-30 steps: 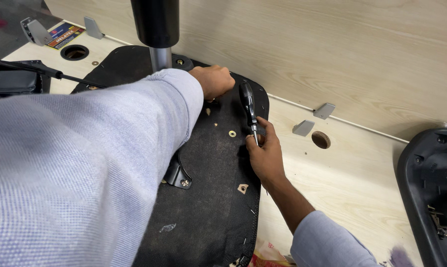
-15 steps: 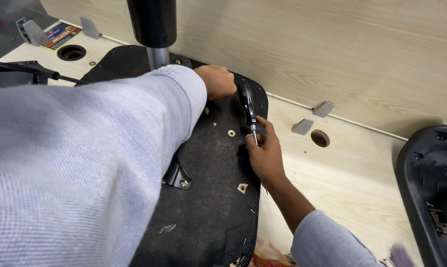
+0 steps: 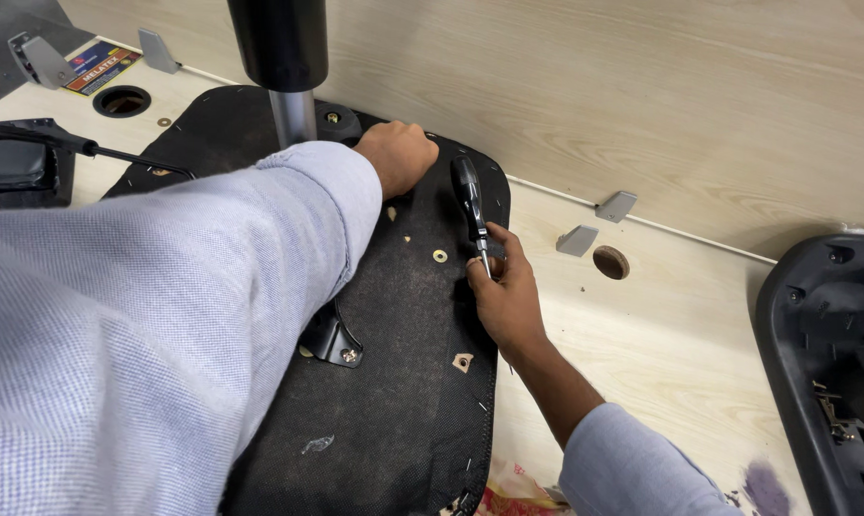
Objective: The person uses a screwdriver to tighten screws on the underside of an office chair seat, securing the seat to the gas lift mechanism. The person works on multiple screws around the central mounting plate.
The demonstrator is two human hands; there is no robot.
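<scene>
Workbench (image 3: pixel 700 325) of pale wood grain spans the view, with a backboard of the same wood at 12 o'clock. Chair seat base (image 3: pixel 394 401), black fabric underside up, lies flat on it from centre down to 6 o'clock. Black gas-lift column (image 3: pixel 277 43) with its steel shaft stands upright on the seat at 11 o'clock. Second black moulded chair part (image 3: pixel 833 363) sits at 3 o'clock, well apart.

Left hand (image 3: pixel 399 156): curled into a loose fist, knuckles pressed on the seat's far edge just beside the column; I cannot tell whether it holds anything. Right hand (image 3: pixel 505 296): at the seat's right edge, fingertips pinching the shaft of a black-handled screwdriver (image 3: pixel 468 196); handle points to 12 o'clock, tip hidden by the fingers.

Small items: black metal bracket (image 3: pixel 332 339) with a screw at 7 o'clock of centre; brass insert (image 3: pixel 440 256) just left of the right hand; two grey clips (image 3: pixel 594 225) and a round hole (image 3: pixel 611 262) at 2 o'clock.

Risk, judged: a grip on the shaft rather than the handle gives poor torque, so the tip may slip and gouge fabric or fingers. Seat may pivot if left-hand pressure eases.
</scene>
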